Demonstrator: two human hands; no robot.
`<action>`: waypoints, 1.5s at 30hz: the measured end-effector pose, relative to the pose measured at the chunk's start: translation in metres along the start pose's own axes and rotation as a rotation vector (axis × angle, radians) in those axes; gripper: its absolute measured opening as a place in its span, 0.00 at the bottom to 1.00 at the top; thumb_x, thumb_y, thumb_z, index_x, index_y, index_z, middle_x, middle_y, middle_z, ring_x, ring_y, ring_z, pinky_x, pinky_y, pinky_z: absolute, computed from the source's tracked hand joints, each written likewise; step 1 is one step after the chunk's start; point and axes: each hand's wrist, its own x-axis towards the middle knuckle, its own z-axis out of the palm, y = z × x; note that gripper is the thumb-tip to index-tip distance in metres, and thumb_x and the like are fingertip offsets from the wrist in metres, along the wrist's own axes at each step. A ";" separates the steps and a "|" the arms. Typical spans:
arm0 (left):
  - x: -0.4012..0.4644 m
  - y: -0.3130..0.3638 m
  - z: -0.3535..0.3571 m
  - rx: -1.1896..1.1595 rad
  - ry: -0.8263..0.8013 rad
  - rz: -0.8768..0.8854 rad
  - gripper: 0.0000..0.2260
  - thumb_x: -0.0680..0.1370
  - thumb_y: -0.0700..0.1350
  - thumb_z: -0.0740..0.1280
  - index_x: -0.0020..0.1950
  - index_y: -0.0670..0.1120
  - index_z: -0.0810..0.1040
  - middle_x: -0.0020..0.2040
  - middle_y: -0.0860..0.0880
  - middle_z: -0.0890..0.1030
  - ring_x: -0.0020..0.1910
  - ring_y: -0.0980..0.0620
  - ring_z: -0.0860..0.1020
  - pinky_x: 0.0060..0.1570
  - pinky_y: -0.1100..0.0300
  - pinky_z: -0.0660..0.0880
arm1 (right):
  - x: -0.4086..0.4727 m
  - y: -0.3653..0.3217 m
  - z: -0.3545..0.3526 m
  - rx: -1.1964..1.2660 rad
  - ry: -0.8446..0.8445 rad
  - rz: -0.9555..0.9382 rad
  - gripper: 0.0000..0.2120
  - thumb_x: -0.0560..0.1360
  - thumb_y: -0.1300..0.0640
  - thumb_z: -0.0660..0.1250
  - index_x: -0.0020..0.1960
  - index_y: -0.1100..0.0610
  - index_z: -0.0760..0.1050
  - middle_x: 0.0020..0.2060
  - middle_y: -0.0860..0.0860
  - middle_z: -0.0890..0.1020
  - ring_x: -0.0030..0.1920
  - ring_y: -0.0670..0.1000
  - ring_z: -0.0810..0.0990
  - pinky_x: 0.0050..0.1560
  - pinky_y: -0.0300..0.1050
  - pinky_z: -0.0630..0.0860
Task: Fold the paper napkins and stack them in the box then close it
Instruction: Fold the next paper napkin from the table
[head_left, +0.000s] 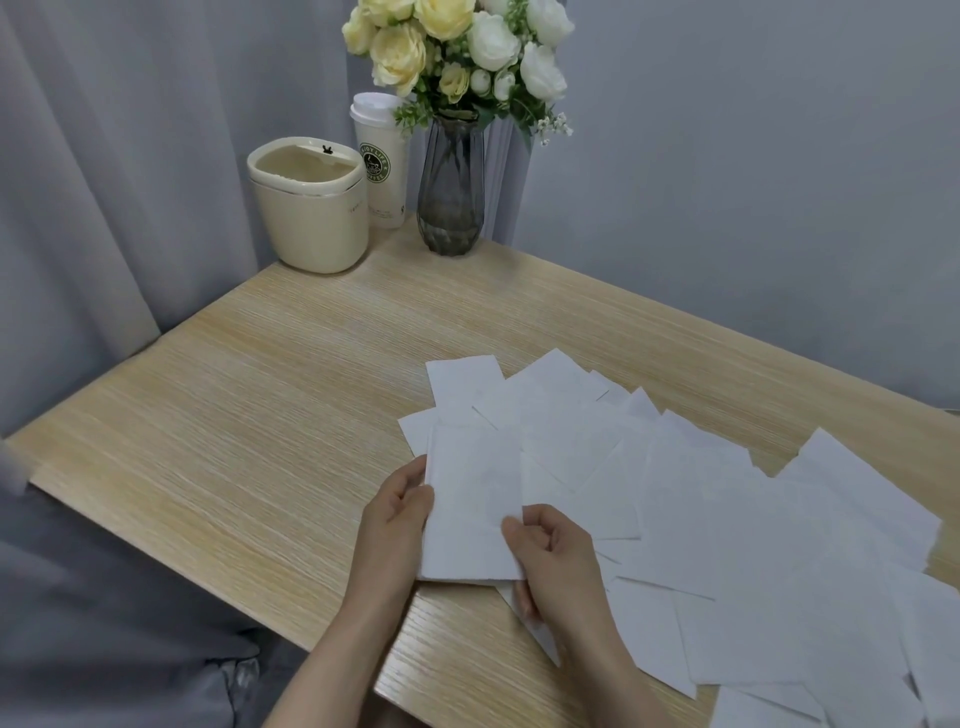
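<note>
A folded white napkin is held over the near part of the wooden table, between the two hands. Its left edge is gripped by the left hand, whose fingers are curled round that edge with the thumb on top. Its lower right corner is pinched by the right hand, the thumb and curled fingers being closed on the paper. The napkin is seen as a tall rectangle, slightly tilted, with its bottom edge just above the table's front edge.

Behind and to the right of it, a loose spread of unfolded white napkins is scattered flat on the table, the sheets overlapping one another and reaching to the right edge of the view. The held napkin overlaps the nearest of these sheets.

At the far corner of the table, well apart from the napkins, a cream container with a lid is placed. Just beside it, to the right, a white takeaway cup with a green logo is set, and next to that a grey glass vase holding cream and white flowers. A grey curtain hangs behind the table.
</note>
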 end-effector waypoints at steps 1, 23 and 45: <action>0.000 0.000 0.000 -0.008 0.000 0.003 0.13 0.80 0.39 0.62 0.60 0.51 0.79 0.51 0.54 0.85 0.47 0.55 0.83 0.40 0.64 0.75 | 0.000 0.000 0.000 -0.017 0.004 -0.005 0.09 0.78 0.59 0.64 0.40 0.61 0.75 0.22 0.51 0.65 0.18 0.49 0.61 0.22 0.37 0.61; -0.028 0.007 0.034 -0.096 -0.139 0.033 0.14 0.82 0.39 0.62 0.62 0.55 0.76 0.54 0.53 0.85 0.49 0.50 0.84 0.36 0.59 0.79 | -0.015 -0.019 -0.008 -0.021 0.049 -0.164 0.23 0.81 0.59 0.57 0.75 0.46 0.60 0.69 0.41 0.70 0.67 0.41 0.70 0.68 0.44 0.69; -0.035 0.018 0.063 -0.021 -0.380 0.032 0.24 0.73 0.34 0.71 0.56 0.64 0.82 0.47 0.47 0.83 0.27 0.48 0.79 0.23 0.59 0.76 | -0.031 -0.025 -0.112 -0.009 -0.074 -0.116 0.20 0.76 0.62 0.66 0.64 0.45 0.74 0.51 0.56 0.84 0.53 0.51 0.83 0.54 0.42 0.79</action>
